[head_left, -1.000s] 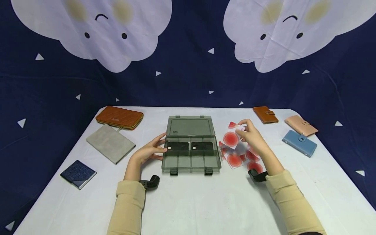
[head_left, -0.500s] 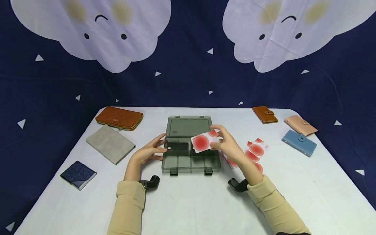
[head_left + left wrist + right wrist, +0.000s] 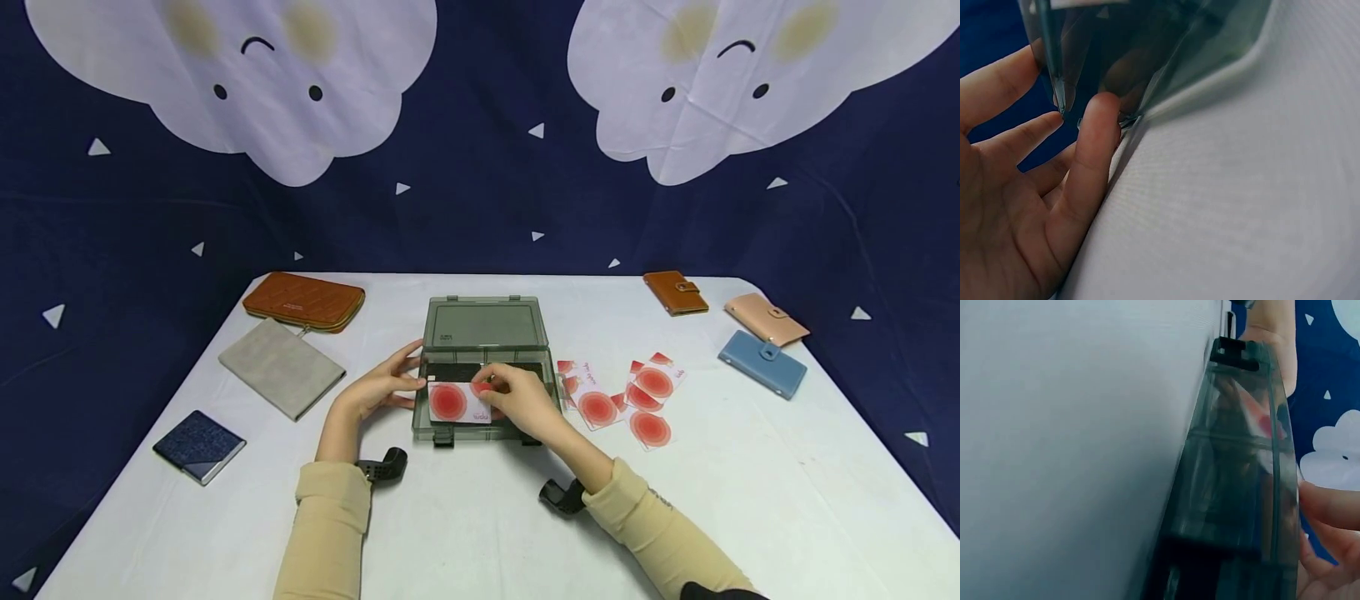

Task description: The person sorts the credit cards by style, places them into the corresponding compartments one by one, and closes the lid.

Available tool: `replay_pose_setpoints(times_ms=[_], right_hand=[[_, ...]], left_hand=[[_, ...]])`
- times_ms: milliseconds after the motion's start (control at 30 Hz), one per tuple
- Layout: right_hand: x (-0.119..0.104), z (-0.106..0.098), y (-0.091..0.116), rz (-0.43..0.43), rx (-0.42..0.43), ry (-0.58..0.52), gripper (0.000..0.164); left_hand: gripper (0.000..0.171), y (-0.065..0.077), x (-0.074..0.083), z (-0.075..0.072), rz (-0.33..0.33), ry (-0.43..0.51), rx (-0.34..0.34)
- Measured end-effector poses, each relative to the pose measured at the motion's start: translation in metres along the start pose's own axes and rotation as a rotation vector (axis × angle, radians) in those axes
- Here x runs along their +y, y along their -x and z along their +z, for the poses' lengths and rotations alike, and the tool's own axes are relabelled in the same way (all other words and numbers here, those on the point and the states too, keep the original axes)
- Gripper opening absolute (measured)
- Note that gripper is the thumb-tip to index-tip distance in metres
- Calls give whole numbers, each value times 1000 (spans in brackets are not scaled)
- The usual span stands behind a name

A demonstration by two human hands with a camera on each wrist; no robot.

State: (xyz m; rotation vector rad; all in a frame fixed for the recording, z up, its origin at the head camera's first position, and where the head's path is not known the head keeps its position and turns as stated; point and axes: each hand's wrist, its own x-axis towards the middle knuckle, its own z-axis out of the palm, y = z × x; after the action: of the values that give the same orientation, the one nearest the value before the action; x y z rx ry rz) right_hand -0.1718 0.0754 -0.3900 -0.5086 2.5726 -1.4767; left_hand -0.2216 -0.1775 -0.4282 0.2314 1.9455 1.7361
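A clear grey-green divided plastic box [image 3: 487, 323] stands mid-table with its lid tipped back. My right hand [image 3: 522, 402] pinches the right end of a white card with a red circle [image 3: 448, 403] over the front left compartment. In the right wrist view, that card [image 3: 1263, 419] shows through the box's front wall beside a black latch [image 3: 1234, 355]. Behind it, a black card [image 3: 453, 371] lies in the back left compartment; my right hand partly covers the back right one. My left hand [image 3: 377, 390] touches the box's left side, its fingers [image 3: 1019, 140] extended against the wall.
Several red-and-white cards [image 3: 597, 408] lie spread right of the box. Back right are a brown card holder [image 3: 671, 292], a pink one [image 3: 761, 317] and a blue one [image 3: 757, 362]. Leftward lie a brown zip wallet [image 3: 303, 300], grey wallet [image 3: 281, 367] and navy card case [image 3: 198, 446].
My right hand has lifted a red-and-white card from the pile on the right and carried it left, over the box's front left compartment. My left hand has stayed at the box's side.
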Motion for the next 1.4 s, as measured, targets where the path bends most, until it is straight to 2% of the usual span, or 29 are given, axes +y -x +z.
replay_pose_setpoints(times_ms=[100, 333, 467, 800, 900, 1033, 1200, 1300, 1400], right_hand=[[0, 4, 0, 1, -57, 36, 19], [0, 6, -1, -53, -201, 274, 31], [-1, 5, -1, -43, -260, 326, 37], [-1, 4, -1, -13, -305, 394, 43], [0, -1, 1, -15, -280, 371, 41], [3, -18, 5, -38, -188, 319, 35], [14, -57, 10, -16, -66, 247, 31], [27, -82, 11, 19, -46, 248, 34], [42, -101, 11, 36, -80, 273, 38]], left_hand=[[80, -1, 0, -1, -6, -2, 0], [79, -1, 0, 0, -13, -1, 2], [80, -1, 0, 0, -15, 1, 6], [80, 0, 2, 1, -24, 5, 13], [81, 0, 2, 2, -23, 7, 13], [80, 1, 3, 2, -27, 7, 15], [80, 0, 3, 2, -28, 6, 12], [79, 0, 2, 2, -28, 3, 10], [80, 0, 2, 1, -27, -2, 10]])
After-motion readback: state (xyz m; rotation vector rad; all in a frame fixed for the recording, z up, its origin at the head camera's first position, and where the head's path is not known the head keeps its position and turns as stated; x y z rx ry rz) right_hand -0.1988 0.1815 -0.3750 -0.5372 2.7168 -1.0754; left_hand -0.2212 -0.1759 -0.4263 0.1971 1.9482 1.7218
